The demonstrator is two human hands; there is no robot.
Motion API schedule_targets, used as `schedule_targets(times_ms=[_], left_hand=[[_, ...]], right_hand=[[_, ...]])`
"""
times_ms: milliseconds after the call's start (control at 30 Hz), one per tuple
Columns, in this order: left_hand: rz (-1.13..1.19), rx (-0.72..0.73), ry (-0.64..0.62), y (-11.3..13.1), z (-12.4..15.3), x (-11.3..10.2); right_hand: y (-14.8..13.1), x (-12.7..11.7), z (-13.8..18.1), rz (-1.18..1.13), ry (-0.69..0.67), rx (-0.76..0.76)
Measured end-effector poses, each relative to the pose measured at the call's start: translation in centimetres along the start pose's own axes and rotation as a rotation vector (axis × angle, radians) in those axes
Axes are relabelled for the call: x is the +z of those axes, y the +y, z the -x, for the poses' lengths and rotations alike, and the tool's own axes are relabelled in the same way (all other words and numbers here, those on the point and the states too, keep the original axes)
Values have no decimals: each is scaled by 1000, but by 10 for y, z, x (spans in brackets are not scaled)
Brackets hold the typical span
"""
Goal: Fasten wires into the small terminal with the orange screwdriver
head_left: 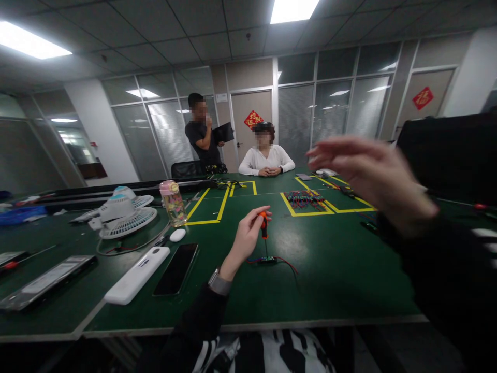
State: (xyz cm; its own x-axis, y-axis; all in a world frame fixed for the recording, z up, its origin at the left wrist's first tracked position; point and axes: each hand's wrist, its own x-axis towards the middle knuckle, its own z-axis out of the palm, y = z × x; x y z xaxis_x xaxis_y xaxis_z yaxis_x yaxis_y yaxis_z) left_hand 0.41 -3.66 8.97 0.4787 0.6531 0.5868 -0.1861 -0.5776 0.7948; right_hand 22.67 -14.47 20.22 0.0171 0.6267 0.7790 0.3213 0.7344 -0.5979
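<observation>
The character 福 can be read on a red diamond sign mounted on a door at the upper right of the frame; a second red sign, on the door near the upper centre, is lettered in yellow and partly covered by the head of a seated person. Dark marks are printed on the white power bank at the lower left, but they are too small to be read. The green table is marked out with yellow tape, and a pile of wired boards is framed by it right of centre. The room is lit by ceiling lights and lined with glass partitions; a standing person is seen at upper centre-left. At the centre, an orange and black screwdriver is gripped by the left hand, its shaft pointed down at a small circuit board with red wires, which is laid on the table just below. The right hand, blurred, is held up at the right, its fingers stretched out. A phone is placed beside the power bank.
</observation>
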Motion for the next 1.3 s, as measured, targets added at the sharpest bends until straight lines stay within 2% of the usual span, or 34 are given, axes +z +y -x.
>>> schedule_targets(times_ms=[133, 233, 300, 400, 667, 967, 1167, 1300], left_hand=[[-14, -1, 14, -2, -2, 0], [-15, -2, 10, -4, -2, 0], [1, -3, -7, -5, -2, -1], [30, -12, -32, -7, -3, -1], [58, 7, -20, -11, -3, 1], [-231, 122, 156, -13, 0, 2], [47, 7, 29, -16, -5, 1], [-94, 62, 152, -17, -3, 3]], right_hand=[[89, 42, 42, 21, -414, 402], [148, 76, 79, 102, -560, 489], [164, 92, 96, 171, -595, 457], [166, 105, 107, 247, -581, 354], [169, 111, 112, 267, -486, 296], [172, 113, 114, 253, -461, 294], [174, 112, 115, 247, -470, 299], [174, 112, 114, 243, -475, 319]])
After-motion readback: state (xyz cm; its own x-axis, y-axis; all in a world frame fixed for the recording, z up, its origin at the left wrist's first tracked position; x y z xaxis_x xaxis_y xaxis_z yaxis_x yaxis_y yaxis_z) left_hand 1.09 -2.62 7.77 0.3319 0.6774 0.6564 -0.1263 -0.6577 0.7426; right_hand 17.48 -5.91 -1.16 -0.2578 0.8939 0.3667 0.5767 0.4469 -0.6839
